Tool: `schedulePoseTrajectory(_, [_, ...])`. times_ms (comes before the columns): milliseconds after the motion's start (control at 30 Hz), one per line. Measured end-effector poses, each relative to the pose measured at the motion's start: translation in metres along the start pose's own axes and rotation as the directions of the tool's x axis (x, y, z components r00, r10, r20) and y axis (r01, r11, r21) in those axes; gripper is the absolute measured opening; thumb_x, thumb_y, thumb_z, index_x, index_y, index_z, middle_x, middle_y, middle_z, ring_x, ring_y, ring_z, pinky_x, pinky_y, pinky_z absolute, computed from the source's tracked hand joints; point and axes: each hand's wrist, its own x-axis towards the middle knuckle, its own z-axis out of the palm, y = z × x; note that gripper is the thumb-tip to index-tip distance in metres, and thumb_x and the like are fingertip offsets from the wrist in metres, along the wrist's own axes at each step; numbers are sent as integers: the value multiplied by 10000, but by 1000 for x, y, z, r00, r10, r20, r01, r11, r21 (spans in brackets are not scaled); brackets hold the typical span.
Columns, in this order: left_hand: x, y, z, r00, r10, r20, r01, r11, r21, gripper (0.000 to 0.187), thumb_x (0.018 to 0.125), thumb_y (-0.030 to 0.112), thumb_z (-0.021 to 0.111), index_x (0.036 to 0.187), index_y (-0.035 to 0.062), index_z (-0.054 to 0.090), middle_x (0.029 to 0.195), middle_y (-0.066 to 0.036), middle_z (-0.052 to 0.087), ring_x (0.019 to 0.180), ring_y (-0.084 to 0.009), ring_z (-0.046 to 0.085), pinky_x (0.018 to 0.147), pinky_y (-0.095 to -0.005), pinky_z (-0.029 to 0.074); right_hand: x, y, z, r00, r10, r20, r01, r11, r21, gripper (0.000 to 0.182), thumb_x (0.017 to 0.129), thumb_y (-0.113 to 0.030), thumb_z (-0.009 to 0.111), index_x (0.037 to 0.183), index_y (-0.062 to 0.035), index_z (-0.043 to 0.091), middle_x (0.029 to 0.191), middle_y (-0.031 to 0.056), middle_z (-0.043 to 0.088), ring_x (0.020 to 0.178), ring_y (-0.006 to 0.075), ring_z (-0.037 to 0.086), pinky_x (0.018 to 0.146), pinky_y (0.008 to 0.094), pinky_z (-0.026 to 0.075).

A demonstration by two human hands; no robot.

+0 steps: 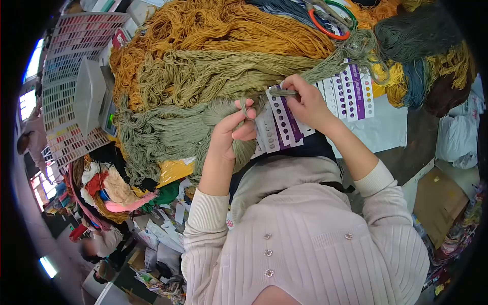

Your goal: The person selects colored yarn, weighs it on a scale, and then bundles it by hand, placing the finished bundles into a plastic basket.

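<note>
My left hand [237, 128] is closed, with grey-green yarn [222, 111] pinched between its fingers and more strands hanging by the wrist. My right hand [305, 101] is closed on a short dark green bundle of yarn [283, 92], held over the upper edge of white-and-purple cards with rows of round holes [279, 121]. These cards overlap close to my body, between the two hands. Beside my left hand, a grey-green skein [175, 133] spreads across the table. A lighter olive skein [203, 76] lies just beyond it.
Orange-brown skeins [229, 28] cover the far side. More punched cards [351, 94] lie at right, near dark green yarn [414, 35] and a red ring handle [330, 31]. At left stand a white tray [90, 96] and a plastic grid rack [66, 66]. Another person [101, 241] is in the lower left.
</note>
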Motion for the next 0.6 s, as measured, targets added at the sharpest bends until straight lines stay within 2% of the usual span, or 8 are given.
schedulePoseTrajectory(33, [3, -1, -1, 1000, -14, 21, 15, 1000, -9, 183, 773, 60, 425, 941, 26, 487, 847, -47, 505, 434, -43, 340, 426, -181, 277, 0, -2, -1, 1000, 20, 4, -20, 1000, 15, 215, 641, 8, 480, 844, -39, 429, 704, 121, 516, 603, 274, 506, 535, 324, 396])
schedulePoseTrajectory(133, [5, -5, 9, 989, 84, -121, -80, 996, 41, 172, 748, 29, 424, 897, 9, 507, 820, -51, 505, 435, -55, 346, 425, -180, 273, -1, -5, -4, 998, 66, 2, -66, 997, 27, 206, 633, 2, 477, 829, -46, 434, 647, 99, 517, 527, 241, 498, 495, 306, 387])
schedulePoseTrajectory(233, [0, -2, 1, 979, 182, -94, -176, 982, 66, 158, 734, 11, 417, 849, 3, 525, 810, -51, 502, 438, -63, 351, 428, -182, 274, -1, -5, -3, 998, 68, -3, -68, 998, -5, 199, 632, -2, 477, 821, -50, 436, 630, 85, 516, 499, 220, 493, 480, 301, 383])
schedulePoseTrajectory(333, [-4, 3, 4, 977, 169, -128, -157, 983, 99, 161, 742, 10, 411, 840, 10, 538, 796, -43, 505, 430, -60, 348, 416, -176, 266, -2, -4, -3, 999, 47, -11, -47, 999, -20, 200, 634, -3, 479, 824, -51, 437, 636, 84, 522, 503, 228, 498, 481, 306, 387])
schedulePoseTrajectory(400, [-6, 4, 0, 989, 126, -76, -123, 991, 44, 183, 748, 11, 407, 874, 20, 538, 771, -32, 508, 418, -53, 343, 400, -168, 258, -2, -2, -2, 1000, 18, -17, -18, 999, -33, 203, 635, -2, 479, 826, -51, 437, 644, 88, 526, 514, 236, 504, 485, 306, 392])
schedulePoseTrajectory(500, [0, 4, -4, 997, 73, -9, -73, 997, -22, 206, 762, 30, 410, 933, 24, 526, 750, -25, 520, 402, -39, 337, 379, -156, 247, -3, 3, 3, 988, -116, -100, 108, 991, -80, 213, 634, 4, 479, 836, -53, 442, 654, 101, 531, 527, 257, 509, 491, 311, 401])
schedulePoseTrajectory(533, [5, 3, -3, 998, 57, 10, -57, 997, -42, 214, 768, 39, 413, 953, 23, 520, 746, -25, 525, 397, -34, 335, 371, -152, 243, -4, 3, 3, 989, -117, -95, 110, 992, -69, 220, 633, 10, 476, 841, -51, 441, 655, 97, 529, 529, 239, 512, 492, 298, 400])
schedulePoseTrajectory(600, [17, -1, 15, 982, 40, -183, 21, 947, 322, 230, 776, 61, 424, 990, 27, 501, 719, -29, 532, 398, -35, 347, 371, -153, 261, -5, 4, 2, 989, -118, -84, 115, 992, -44, 233, 630, 23, 471, 851, -47, 440, 656, 88, 525, 533, 203, 517, 495, 271, 398])
